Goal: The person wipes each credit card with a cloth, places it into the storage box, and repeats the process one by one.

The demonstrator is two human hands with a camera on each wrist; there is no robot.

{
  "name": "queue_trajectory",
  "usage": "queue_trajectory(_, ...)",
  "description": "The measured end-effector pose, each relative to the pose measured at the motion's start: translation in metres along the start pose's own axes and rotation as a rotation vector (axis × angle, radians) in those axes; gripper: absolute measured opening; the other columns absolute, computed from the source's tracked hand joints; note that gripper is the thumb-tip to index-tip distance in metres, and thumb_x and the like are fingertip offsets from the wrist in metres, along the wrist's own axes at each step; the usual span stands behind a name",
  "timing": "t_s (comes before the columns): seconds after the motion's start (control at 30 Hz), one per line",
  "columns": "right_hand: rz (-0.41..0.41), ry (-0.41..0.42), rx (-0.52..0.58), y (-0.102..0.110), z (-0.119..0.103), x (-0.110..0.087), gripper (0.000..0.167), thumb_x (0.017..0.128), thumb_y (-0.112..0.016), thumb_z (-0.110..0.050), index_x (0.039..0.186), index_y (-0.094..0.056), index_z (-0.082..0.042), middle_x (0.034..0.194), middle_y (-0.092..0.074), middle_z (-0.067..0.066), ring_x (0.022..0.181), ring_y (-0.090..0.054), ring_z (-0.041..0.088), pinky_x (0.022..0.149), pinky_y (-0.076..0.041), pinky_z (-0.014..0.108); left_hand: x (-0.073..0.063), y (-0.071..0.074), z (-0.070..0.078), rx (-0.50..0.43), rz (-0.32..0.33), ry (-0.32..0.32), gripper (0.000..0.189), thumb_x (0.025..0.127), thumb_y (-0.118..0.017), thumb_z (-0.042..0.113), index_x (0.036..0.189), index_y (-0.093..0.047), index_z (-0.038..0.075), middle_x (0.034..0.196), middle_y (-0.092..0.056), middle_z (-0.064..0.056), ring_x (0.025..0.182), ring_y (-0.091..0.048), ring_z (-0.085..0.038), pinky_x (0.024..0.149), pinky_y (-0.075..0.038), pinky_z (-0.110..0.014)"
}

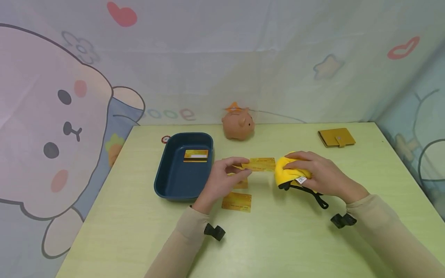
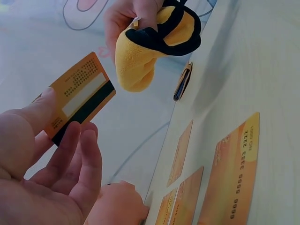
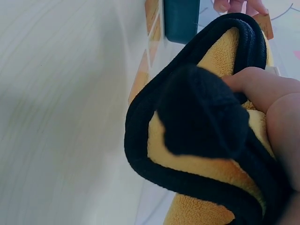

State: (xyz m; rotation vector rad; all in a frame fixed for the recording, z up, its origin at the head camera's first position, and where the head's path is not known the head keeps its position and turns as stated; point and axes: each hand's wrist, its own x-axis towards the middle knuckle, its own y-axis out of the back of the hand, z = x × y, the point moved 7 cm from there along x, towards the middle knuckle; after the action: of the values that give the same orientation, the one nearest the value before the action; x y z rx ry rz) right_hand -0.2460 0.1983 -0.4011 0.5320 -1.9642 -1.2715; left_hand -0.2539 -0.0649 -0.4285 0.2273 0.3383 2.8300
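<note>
My left hand pinches a gold bank card between thumb and fingers, above the table's middle. In the left wrist view, the black magnetic stripe and white strip on the card's back show. A yellow cleaning cloth with black edging is bunched in my right hand, just right of the card. Whether cloth and card touch in the head view I cannot tell; they look apart in the left wrist view. More gold cards lie below my left hand, the nearest card fully visible, others partly hidden.
A dark blue tray stands left of my left hand, with one gold card in it, stripe up. Behind are a piggy bank and, at back right, a mustard card wallet. A small red-and-white round piece lies beside the tray.
</note>
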Motion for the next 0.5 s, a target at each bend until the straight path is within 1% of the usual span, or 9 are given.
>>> queue_trajectory(0.03, 0.0, 0.0, 0.0, 0.0003, 0.0, -0.0001, 0.045, 0.079, -0.079, 0.004, 0.121, -0.077, -0.014, 0.139, -0.064, 0.013, 0.121, -0.063, 0.035, 0.083, -0.06, 0.049, 0.0, -0.0002, 0.0001, -0.006, 0.006, -0.009, 0.029, 0.095, -0.08, 0.022, 0.122, -0.077, 0.013, 0.108, -0.073, -0.004, 0.089, -0.071, -0.019, 0.071, -0.064, -0.033)
queue_trajectory(0.17, 0.004, -0.001, 0.001, 0.002, -0.0008, 0.0001, 0.044, 0.079, -0.08, 0.004, 0.12, -0.077, -0.013, 0.139, -0.064, 0.014, 0.12, -0.063, 0.036, 0.083, -0.06, 0.049, -0.0001, -0.0018, 0.0013, -0.04, 0.015, -0.039, 0.02, 0.096, -0.079, 0.023, 0.114, -0.08, 0.012, 0.095, -0.074, -0.004, 0.084, -0.07, -0.03, 0.066, -0.065, -0.038)
queue_trajectory(0.23, 0.007, 0.001, 0.002, 0.0028, -0.0014, 0.0002, 0.045, 0.078, -0.08, 0.004, 0.12, -0.077, -0.013, 0.139, -0.064, 0.014, 0.12, -0.063, 0.037, 0.082, -0.06, 0.049, -0.0002, -0.0022, 0.0027, -0.044, 0.017, -0.058, 0.018, 0.097, -0.078, 0.022, 0.11, -0.08, 0.011, 0.089, -0.074, -0.006, 0.082, -0.069, -0.034, 0.064, -0.064, -0.037)
queue_trajectory(0.3, 0.01, 0.002, 0.006, 0.0032, -0.0015, 0.0001, 0.045, 0.078, -0.079, 0.005, 0.12, -0.077, -0.013, 0.139, -0.064, 0.015, 0.12, -0.063, 0.037, 0.082, -0.06, 0.049, 0.0002, -0.002, 0.0036, -0.034, 0.02, -0.077, 0.017, 0.098, -0.076, 0.023, 0.107, -0.081, 0.009, 0.083, -0.071, -0.009, 0.078, -0.068, -0.036, 0.062, -0.062, -0.034)
queue_trajectory(0.37, 0.009, 0.0, 0.008, 0.0032, -0.0013, 0.0, 0.046, 0.078, -0.079, 0.005, 0.12, -0.077, -0.013, 0.139, -0.064, 0.015, 0.12, -0.063, 0.037, 0.082, -0.06, 0.049, 0.0004, -0.0012, 0.0048, -0.01, 0.029, -0.098, 0.017, 0.099, -0.075, 0.023, 0.104, -0.081, 0.007, 0.082, -0.07, -0.014, 0.073, -0.065, -0.032, 0.061, -0.059, -0.03)
queue_trajectory(0.5, 0.009, 0.0, 0.007, 0.0032, -0.0006, -0.0002, 0.046, 0.078, -0.079, 0.005, 0.121, -0.077, -0.013, 0.139, -0.064, 0.014, 0.12, -0.063, 0.037, 0.083, -0.06, 0.05, 0.0006, 0.0007, 0.0063, 0.026, 0.053, -0.125, 0.02, 0.099, -0.074, 0.023, 0.097, -0.082, 0.005, 0.084, -0.072, -0.015, 0.07, -0.06, -0.02, 0.063, -0.05, -0.027)
